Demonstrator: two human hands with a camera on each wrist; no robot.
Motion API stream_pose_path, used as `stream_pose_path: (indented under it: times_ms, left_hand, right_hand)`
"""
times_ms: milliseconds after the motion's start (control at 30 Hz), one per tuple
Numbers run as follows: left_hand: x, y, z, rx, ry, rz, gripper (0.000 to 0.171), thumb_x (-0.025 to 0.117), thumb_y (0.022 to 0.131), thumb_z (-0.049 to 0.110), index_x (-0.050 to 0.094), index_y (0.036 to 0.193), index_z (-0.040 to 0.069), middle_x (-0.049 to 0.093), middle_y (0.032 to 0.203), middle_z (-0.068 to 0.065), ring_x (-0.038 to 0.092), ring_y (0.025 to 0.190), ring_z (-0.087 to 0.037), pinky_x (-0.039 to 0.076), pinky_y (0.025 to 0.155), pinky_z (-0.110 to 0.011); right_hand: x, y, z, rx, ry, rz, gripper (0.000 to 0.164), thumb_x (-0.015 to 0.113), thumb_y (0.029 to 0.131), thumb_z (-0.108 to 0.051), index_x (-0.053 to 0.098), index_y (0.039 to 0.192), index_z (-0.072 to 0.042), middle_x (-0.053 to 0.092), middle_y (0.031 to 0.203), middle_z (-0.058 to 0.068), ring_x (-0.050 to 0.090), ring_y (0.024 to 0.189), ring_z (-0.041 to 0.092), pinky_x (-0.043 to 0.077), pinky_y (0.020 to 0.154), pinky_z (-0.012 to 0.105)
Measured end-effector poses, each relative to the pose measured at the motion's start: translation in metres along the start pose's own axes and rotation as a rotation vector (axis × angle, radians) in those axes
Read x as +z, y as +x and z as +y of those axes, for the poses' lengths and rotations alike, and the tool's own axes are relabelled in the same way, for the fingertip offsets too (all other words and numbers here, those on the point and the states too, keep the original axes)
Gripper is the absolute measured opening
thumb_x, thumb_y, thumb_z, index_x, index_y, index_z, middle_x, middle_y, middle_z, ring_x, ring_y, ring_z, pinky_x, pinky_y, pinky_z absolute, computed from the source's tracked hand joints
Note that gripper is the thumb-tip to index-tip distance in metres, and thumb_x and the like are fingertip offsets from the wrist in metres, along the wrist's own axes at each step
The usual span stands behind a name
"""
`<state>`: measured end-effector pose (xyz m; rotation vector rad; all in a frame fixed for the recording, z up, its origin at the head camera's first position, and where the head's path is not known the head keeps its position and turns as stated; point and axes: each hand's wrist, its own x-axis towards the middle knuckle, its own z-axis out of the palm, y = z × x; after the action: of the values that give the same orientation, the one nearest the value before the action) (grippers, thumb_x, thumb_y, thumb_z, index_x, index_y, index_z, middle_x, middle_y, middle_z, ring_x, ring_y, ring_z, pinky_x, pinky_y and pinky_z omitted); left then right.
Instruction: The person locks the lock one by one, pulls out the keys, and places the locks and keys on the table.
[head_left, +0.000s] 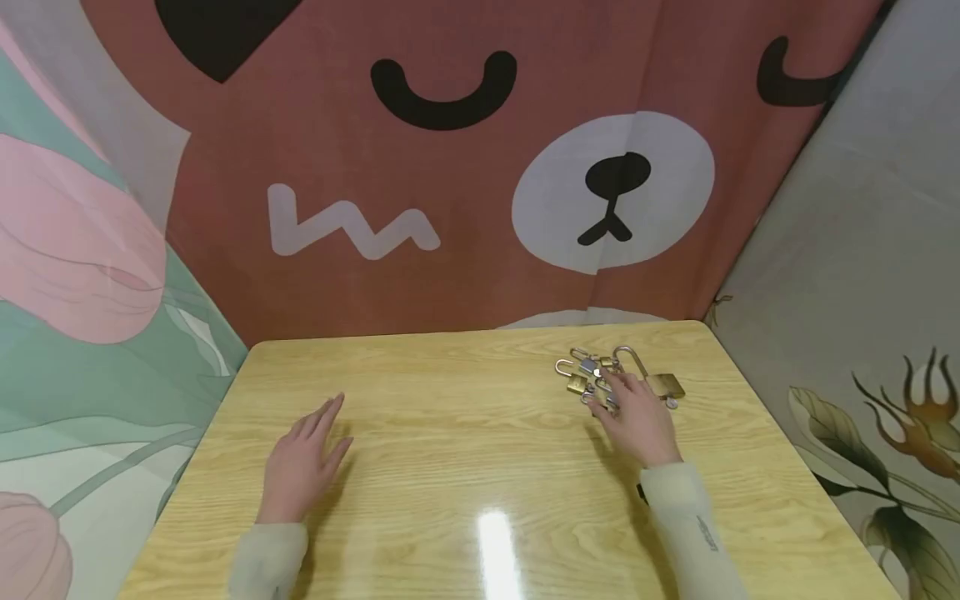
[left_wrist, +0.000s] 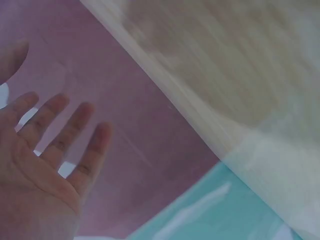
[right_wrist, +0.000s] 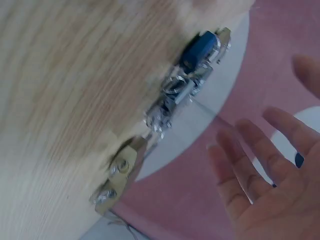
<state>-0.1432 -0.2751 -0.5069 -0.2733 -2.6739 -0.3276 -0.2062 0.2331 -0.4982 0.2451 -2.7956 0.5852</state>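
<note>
My right hand (head_left: 637, 421) is over a pile of padlocks at the right of the table, its fingers spread and holding nothing. In the right wrist view there is a gap between those fingers (right_wrist: 227, 175) and the locks. A large brass padlock (head_left: 666, 385) with its long shackle open lies at the pile's right. Several smaller locks lie to its left, among them a small brass padlock (head_left: 576, 384). A blue-bodied padlock (right_wrist: 199, 52) shows in the right wrist view. My left hand (head_left: 298, 467), fingers extended and thumb apart, hovers over the table's left side with nothing in it.
The light wood-grain table (head_left: 450, 417) has rounded far corners. A brown curtain with a bear's face (head_left: 450, 183) hangs right behind its far edge. Patterned cloths stand at the left (head_left: 82, 250) and right (head_left: 862, 292). A bright reflection lies on the near tabletop.
</note>
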Motion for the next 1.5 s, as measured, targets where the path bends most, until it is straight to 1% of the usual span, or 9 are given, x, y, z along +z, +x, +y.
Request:
stream_pose_path:
  times_ms: [133,300,433,567,867,1067,1200,1333,1500]
  left_hand:
    - [0.004,0.013,0.02,0.028,-0.016,-0.04,0.064,0.077,0.095,0.026,0.051,0.152,0.014,0.068,0.131,-0.018,0.068,0.11,-0.042,0.057,0.086,-0.059]
    - [0.017,0.032,0.059,0.129,-0.032,-0.094,0.051,0.078,0.095,0.026,0.063,0.142,0.013,0.074,0.121,-0.012,0.072,0.109,-0.036,0.058,0.094,-0.053]
    - [0.026,0.044,0.087,0.224,-0.064,-0.102,0.045,0.078,0.094,0.026,0.067,0.136,0.014,0.075,0.118,-0.006,0.074,0.105,-0.028,0.058,0.096,-0.049]
    - [0.03,0.049,0.105,0.263,-0.086,-0.126,0.045,0.078,0.095,0.027,0.067,0.136,0.015,0.075,0.12,-0.005,0.073,0.108,-0.029,0.059,0.094,-0.05]
    - [0.037,0.046,0.115,0.288,-0.128,-0.173,0.043,0.076,0.096,0.027,0.067,0.137,0.016,0.074,0.122,-0.005,0.072,0.112,-0.03,0.059,0.094,-0.049]
    - [0.043,0.045,0.117,0.292,-0.176,-0.183,0.046,0.074,0.097,0.029,0.064,0.141,0.015,0.074,0.123,-0.005,0.072,0.112,-0.027,0.06,0.094,-0.044]
    - [0.044,0.046,0.123,0.242,-0.243,-0.241,0.051,0.067,0.102,0.033,0.057,0.147,0.012,0.072,0.128,-0.006,0.07,0.116,-0.027,0.057,0.099,-0.046]
    - [0.046,0.048,0.128,0.147,-0.358,-0.323,0.055,0.058,0.107,0.037,0.049,0.153,0.009,0.071,0.131,-0.008,0.071,0.112,-0.024,0.059,0.094,-0.045]
    - [0.052,0.051,0.13,0.104,-0.434,-0.351,0.04,0.053,0.11,0.034,0.061,0.142,0.012,0.075,0.118,-0.002,0.072,0.096,-0.014,0.06,0.082,-0.034]
  right_hand:
    - [0.007,0.012,0.003,0.008,-0.022,-0.1,0.049,0.078,0.094,-0.03,0.067,0.132,-0.001,0.064,0.13,0.029,0.065,0.109,0.046,0.056,0.087,0.061]
    - [0.012,0.022,0.008,0.072,-0.037,-0.235,0.035,0.082,0.088,-0.02,0.072,0.117,-0.003,0.067,0.119,0.024,0.068,0.1,0.041,0.057,0.083,0.058]
    - [0.016,0.022,0.011,0.084,-0.056,-0.266,0.03,0.084,0.087,-0.017,0.074,0.111,-0.004,0.068,0.106,0.014,0.068,0.091,0.035,0.058,0.08,0.055]
    - [0.021,0.021,0.011,0.038,-0.111,-0.261,0.029,0.084,0.087,-0.02,0.074,0.11,-0.005,0.072,0.102,0.012,0.069,0.091,0.035,0.058,0.082,0.056]
    - [0.024,0.02,-0.007,-0.035,-0.004,-0.15,0.021,0.081,0.091,-0.015,0.072,0.101,0.0,0.068,0.096,0.015,0.067,0.083,0.031,0.057,0.076,0.053]
    - [0.032,0.023,-0.046,-0.177,0.095,-0.107,0.018,0.08,0.09,-0.009,0.071,0.103,0.001,0.066,0.098,0.014,0.068,0.085,0.028,0.061,0.077,0.046]
    - [0.042,0.02,-0.084,-0.299,0.153,-0.132,0.02,0.082,0.089,-0.007,0.072,0.105,0.001,0.065,0.098,0.009,0.068,0.085,0.022,0.062,0.077,0.036]
    - [0.048,0.016,-0.112,-0.408,0.198,-0.151,0.021,0.081,0.09,-0.009,0.072,0.107,-0.001,0.064,0.1,0.006,0.07,0.085,0.017,0.062,0.076,0.029]
    - [0.053,0.012,-0.13,-0.527,0.256,-0.155,0.021,0.08,0.091,-0.009,0.072,0.109,-0.004,0.063,0.103,0.003,0.07,0.087,0.014,0.06,0.076,0.024]
